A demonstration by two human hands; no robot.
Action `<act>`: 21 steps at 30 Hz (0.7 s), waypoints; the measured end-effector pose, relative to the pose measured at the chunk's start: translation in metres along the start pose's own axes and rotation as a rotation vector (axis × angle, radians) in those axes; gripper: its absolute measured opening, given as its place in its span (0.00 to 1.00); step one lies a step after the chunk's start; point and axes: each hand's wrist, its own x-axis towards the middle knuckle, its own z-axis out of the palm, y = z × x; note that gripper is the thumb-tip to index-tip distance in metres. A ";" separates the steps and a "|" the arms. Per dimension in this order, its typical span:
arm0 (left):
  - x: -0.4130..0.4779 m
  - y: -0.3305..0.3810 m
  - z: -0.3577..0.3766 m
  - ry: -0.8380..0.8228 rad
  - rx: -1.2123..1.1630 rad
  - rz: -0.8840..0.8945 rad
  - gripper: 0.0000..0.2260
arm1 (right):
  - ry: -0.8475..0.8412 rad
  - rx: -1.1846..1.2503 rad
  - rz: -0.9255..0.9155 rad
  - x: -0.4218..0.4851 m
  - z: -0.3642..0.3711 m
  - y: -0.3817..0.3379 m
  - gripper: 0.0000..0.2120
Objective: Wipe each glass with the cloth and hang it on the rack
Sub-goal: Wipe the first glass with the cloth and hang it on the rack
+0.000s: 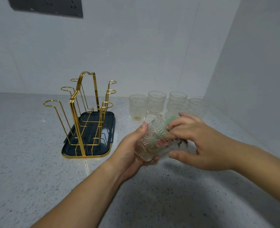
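Observation:
My left hand point(129, 150) grips a ribbed clear glass point(152, 142), tilted on its side above the counter. My right hand point(200, 142) has its fingers pushed into the glass's mouth, pinching a patterned cloth point(162, 142) with green and pink in it; most of the cloth is seen only through the glass. Several more ribbed glasses point(138, 107) stand upright in a group just behind my hands. To the left stands the gold wire rack point(85, 112) on its dark tray point(106, 143). None of its loops carries a glass.
The speckled grey counter point(29, 153) meets a pale wall behind and a side wall point(251, 79) close on the right, right by the standing glasses. A dark socket plate point(45, 5) is high on the back wall.

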 end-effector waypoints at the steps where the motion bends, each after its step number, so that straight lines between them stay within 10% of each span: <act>1: 0.000 -0.001 0.000 0.000 0.023 -0.003 0.20 | -0.025 0.013 -0.003 -0.001 0.001 -0.002 0.23; 9: -0.005 -0.003 0.006 -0.028 0.097 -0.017 0.45 | -0.204 0.612 0.147 -0.006 0.015 -0.018 0.16; 17: -0.004 0.002 0.000 -0.097 -0.015 -0.108 0.16 | -0.260 0.173 0.080 -0.005 0.016 -0.021 0.23; 21: -0.004 -0.003 -0.001 -0.091 -0.011 -0.041 0.22 | -0.199 0.434 0.111 -0.010 0.018 -0.025 0.20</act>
